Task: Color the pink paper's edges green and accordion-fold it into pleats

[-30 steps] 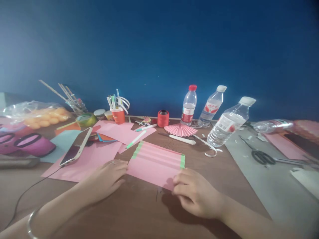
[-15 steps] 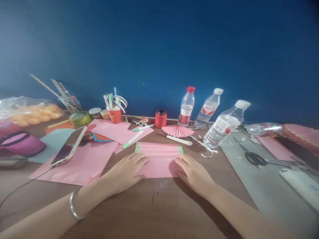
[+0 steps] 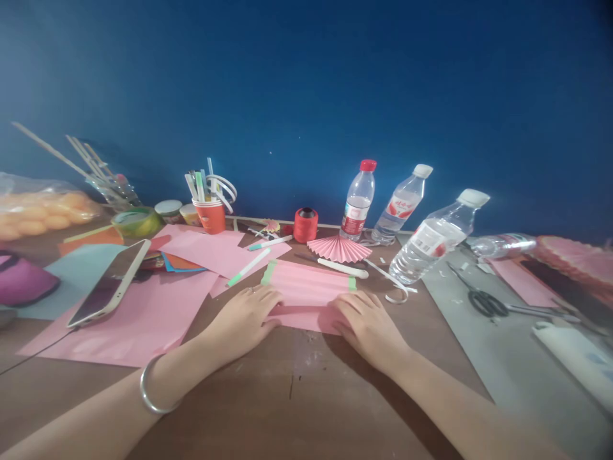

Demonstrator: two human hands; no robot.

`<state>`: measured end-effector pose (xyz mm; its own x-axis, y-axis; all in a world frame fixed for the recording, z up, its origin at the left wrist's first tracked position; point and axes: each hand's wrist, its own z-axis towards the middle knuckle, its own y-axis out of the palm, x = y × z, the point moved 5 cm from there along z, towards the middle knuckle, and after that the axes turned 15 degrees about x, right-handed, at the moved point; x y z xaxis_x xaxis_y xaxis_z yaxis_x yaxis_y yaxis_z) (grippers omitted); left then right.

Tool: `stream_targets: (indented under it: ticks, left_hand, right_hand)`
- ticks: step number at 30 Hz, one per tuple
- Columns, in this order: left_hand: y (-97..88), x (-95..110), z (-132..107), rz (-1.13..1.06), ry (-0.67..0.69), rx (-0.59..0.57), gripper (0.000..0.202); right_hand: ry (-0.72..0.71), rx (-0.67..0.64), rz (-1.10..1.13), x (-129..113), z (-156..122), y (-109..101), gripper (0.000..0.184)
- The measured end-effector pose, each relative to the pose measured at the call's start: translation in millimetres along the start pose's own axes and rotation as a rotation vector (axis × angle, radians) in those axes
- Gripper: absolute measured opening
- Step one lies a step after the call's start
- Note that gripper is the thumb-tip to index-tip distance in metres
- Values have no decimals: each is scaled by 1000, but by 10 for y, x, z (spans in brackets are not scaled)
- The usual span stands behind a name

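Note:
A pink sheet of paper (image 3: 309, 287), pleated and edged with green tape at both ends, lies on the brown table (image 3: 297, 396) in front of me. My left hand (image 3: 242, 319) pinches its near left corner between curled fingers and thumb. My right hand (image 3: 366, 326) grips the near right corner the same way. The near edge of the sheet is folded over between the two hands. A silver bangle (image 3: 153, 396) sits on my left wrist.
A phone (image 3: 110, 281) leans on large pink sheets (image 3: 134, 319) at the left. Behind the paper are a pink paper fan (image 3: 338, 248), a white stick (image 3: 342, 268), a red thread spool (image 3: 305, 225), an orange cup of pens (image 3: 211, 214) and three water bottles (image 3: 435, 236). Scissors (image 3: 483, 300) lie right.
Both hands have slid forward onto the pink sheet and turned its near edge over, so less of the sheet shows. The view has shifted slightly to the right.

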<state>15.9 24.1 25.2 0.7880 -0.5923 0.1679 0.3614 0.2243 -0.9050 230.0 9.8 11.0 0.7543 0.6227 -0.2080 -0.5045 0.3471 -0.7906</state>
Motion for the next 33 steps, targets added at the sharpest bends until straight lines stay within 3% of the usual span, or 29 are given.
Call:
stream_targets:
  ticks: [2, 5, 9, 12, 15, 19, 23, 25, 33]
  left_hand:
    - [-5, 13, 7, 21, 27, 10, 11]
    - [-57, 94, -11, 43, 98, 2, 19]
    - [-234, 332, -102, 158, 261, 3, 22]
    - [-301, 488, -202, 208, 311, -8, 23]
    - [-231, 564, -319, 171, 322, -48, 16]
    - [-134, 542, -438, 81, 287, -14, 6]
    - [-55, 507, -515, 92, 357, -52, 36]
    - [-28, 497, -535, 101, 392, -43, 38]
    - [88, 500, -484, 112, 423, -1, 43]
  right_hand:
    - [-39, 47, 13, -35, -11, -29, 15]
    - [-111, 123, 39, -118, -41, -122, 16]
    - [-280, 219, 24, -293, -101, -291, 14]
    - [-395, 247, -22, -404, -148, -352, 14]
    - [-425, 190, -22, -462, -184, -320, 20]
    - [-385, 35, -3, -505, -223, -204, 15]
    - [-385, -114, -32, -532, -261, -88, 9]
    - [-388, -161, -27, -524, -270, -62, 10]
    - [-367, -139, -147, -425, -203, -99, 12]
